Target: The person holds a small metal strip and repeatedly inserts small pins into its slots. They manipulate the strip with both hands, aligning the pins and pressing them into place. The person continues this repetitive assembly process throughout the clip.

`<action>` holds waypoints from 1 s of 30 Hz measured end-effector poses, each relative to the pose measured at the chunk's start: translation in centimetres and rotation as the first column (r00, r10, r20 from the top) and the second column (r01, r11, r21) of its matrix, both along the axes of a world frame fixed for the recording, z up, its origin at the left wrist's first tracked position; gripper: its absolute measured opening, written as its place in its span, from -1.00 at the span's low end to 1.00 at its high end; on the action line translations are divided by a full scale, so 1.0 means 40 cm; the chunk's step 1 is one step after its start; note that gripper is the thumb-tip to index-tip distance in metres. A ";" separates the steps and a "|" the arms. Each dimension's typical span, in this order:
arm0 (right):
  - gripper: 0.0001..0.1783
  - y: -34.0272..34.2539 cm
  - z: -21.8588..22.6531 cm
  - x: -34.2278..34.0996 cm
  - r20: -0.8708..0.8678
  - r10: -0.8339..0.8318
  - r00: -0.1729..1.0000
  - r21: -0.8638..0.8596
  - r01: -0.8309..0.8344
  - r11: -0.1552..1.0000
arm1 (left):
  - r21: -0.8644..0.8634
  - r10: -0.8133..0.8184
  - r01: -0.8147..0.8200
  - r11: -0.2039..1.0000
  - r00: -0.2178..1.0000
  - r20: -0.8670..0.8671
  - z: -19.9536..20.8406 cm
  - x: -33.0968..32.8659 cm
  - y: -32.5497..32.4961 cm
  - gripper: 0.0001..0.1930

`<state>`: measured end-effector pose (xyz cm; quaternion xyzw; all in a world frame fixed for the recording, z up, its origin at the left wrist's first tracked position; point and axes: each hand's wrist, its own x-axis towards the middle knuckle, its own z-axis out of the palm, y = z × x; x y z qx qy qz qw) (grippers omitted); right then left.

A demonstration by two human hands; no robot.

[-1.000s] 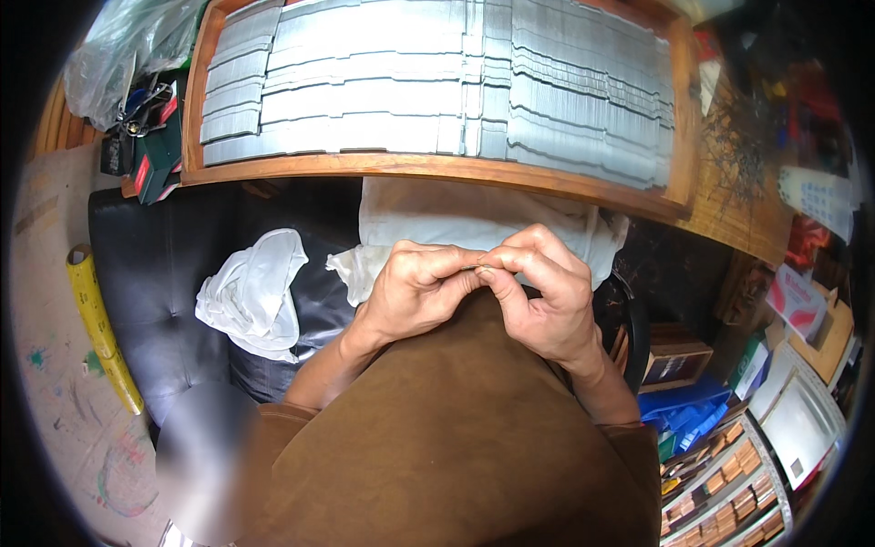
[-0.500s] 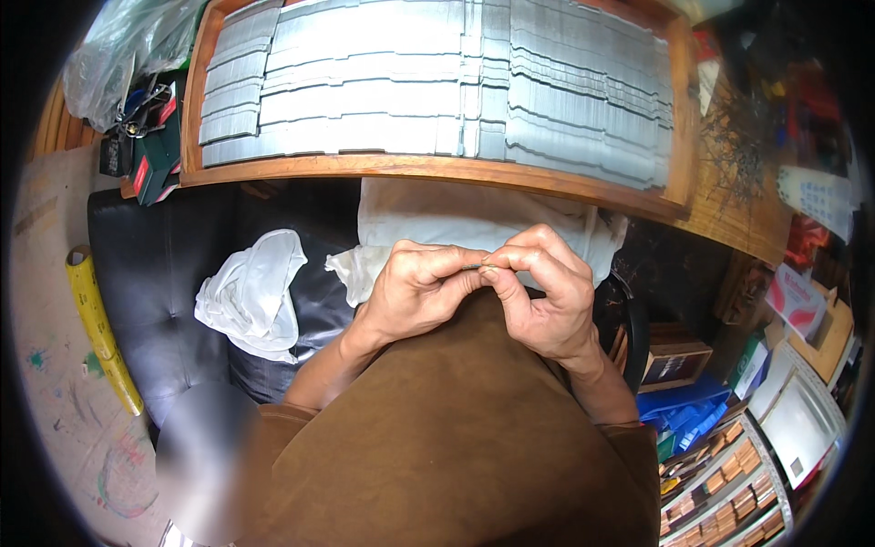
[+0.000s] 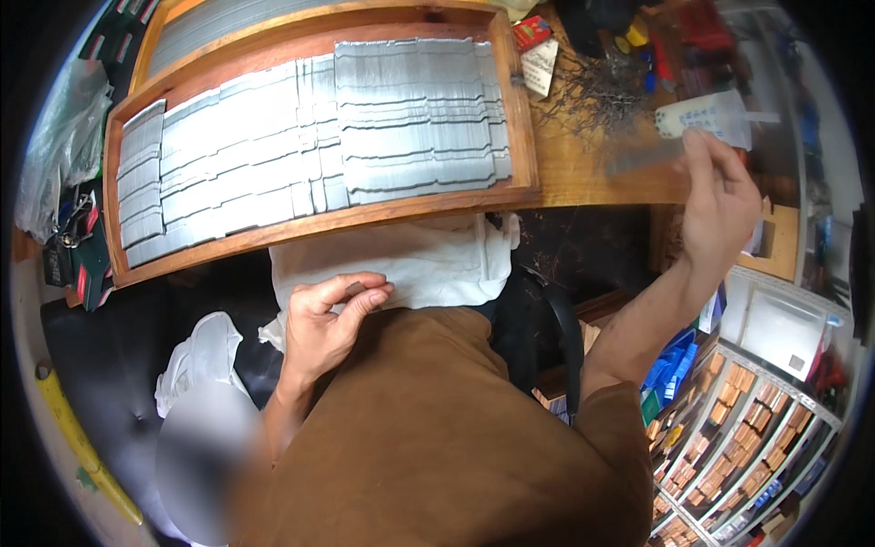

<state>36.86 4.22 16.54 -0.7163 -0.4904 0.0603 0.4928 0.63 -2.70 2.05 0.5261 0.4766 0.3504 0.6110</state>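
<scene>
Left hand in front of the brown-clad torso, over the white cloth's near edge – thumb and fingers closed to a narrow pinch on a small dark piece, which sticks up between the fingertips. Right hand well apart, reaching out over the far right; fingertips look pinched on one end of a grey strip, motion-blurred, so exact grip and material unclear. Strip is above the wooden counter, pointing left. Just beyond the right fingertips: a clear cup with printed marks, lying tilted. Loose heap of thin dark bits on the counter, near the strip. Left of that, a wooden tray with overlapping rows of grey flat pieces. White cloth below the tray; crumpled white bag at left, on black padded seating.
</scene>
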 end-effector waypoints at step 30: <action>-0.87 -0.106 -0.296 -0.550 -0.603 0.596 0.530 -0.130 -0.803 0.582 | -0.285 -0.088 0.127 0.950 0.985 0.146 -0.007 -0.046 0.005 -0.81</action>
